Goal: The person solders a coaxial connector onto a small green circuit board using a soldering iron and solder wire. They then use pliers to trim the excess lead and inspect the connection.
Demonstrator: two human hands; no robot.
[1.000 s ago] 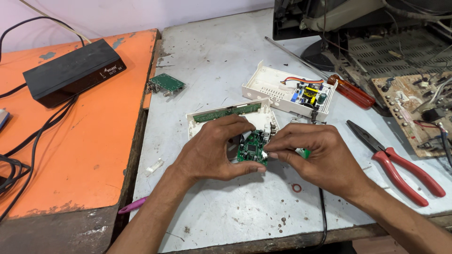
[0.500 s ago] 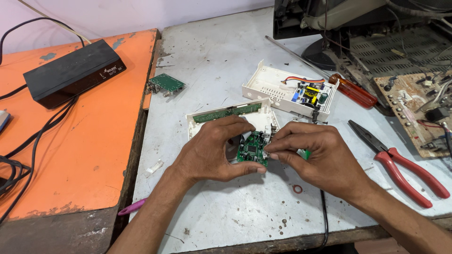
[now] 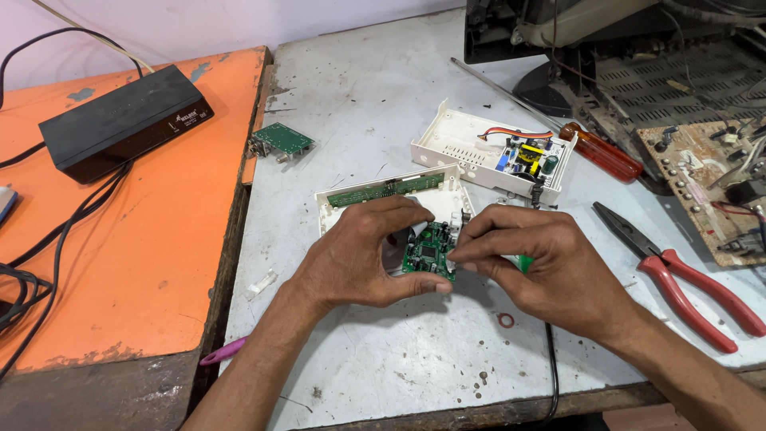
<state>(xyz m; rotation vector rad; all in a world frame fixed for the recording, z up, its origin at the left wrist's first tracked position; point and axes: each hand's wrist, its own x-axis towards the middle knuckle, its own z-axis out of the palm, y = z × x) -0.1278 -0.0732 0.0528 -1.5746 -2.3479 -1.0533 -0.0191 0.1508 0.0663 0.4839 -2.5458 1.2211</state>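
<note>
Both hands stay put on the small green circuit board [image 3: 428, 251]; left hand [image 3: 359, 255] pinches its edge, right hand [image 3: 550, 267] grips the other side. Nothing has shifted; board remains over the white case half [image 3: 383, 199].

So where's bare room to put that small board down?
Bare grey table behind the white case, and near the front edge below the left hand. The orange table is open below the black box. Crowded on the right: pliers, screwdriver, open chassis.

Three green circuit boards [image 3: 429, 251], two white casings [image 3: 467, 148], one pliers [image 3: 678, 275].
</note>
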